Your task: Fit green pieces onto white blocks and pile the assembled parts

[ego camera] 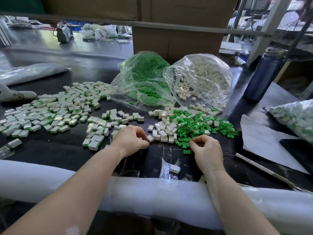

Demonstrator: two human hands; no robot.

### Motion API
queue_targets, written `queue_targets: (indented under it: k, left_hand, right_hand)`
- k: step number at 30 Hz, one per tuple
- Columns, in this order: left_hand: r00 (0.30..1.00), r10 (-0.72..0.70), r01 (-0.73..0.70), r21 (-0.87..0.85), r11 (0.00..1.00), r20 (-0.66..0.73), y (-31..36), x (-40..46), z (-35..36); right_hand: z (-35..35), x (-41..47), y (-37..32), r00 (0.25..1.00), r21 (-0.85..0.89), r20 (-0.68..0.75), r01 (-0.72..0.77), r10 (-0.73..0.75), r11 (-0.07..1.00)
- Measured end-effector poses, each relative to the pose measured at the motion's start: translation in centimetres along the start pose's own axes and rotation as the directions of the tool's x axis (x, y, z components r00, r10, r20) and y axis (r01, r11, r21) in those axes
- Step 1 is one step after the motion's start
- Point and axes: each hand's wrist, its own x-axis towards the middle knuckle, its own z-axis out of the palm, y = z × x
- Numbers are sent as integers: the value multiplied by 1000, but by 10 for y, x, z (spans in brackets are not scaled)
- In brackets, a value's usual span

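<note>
Left hand (129, 139) is pinching a white block (150, 138) between closing fingers at the white heap's edge; right hand (207, 147) is curling fingers together over green pieces (194, 128) on the surface (67, 150), grip contents unclear.

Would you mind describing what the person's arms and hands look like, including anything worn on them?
Both forearms are bare, with no sleeves in view. The left hand and right hand wear no gloves, and no rings, watch or wristband can be seen. Nothing marks the arms.

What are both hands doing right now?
Left hand: closed, pinching a white block.
Right hand: fingers curled at the green pieces; any hold cannot be told.
</note>
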Motion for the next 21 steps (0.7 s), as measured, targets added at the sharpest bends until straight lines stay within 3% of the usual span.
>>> queue_targets:
  k: [3,8,12,16,21]
  left_hand:
    - [999,-27,27,-29,999,-18,-7,3,-10]
    - [975,-96,117,95,989,-201,-22,12,-21]
    - [947,-6,101,281,954,-321,-17,11,-18]
    - [962,65,-2,230,973,-267,-5,10,-5]
    - [984,32,0,180,984,-173,3,8,8]
  right_hand:
    - [0,0,1,1000,4,0,2,-2,1000]
    - [0,1,2,1000,11,1,4,-4,1000]
    - [0,1,1,1000,-6,-4,10,-10,1000]
    - [0,0,0,1000,-8,-5,23,-23,1000]
    - [-1,-3,-2,999,-49,13,30,-29,998]
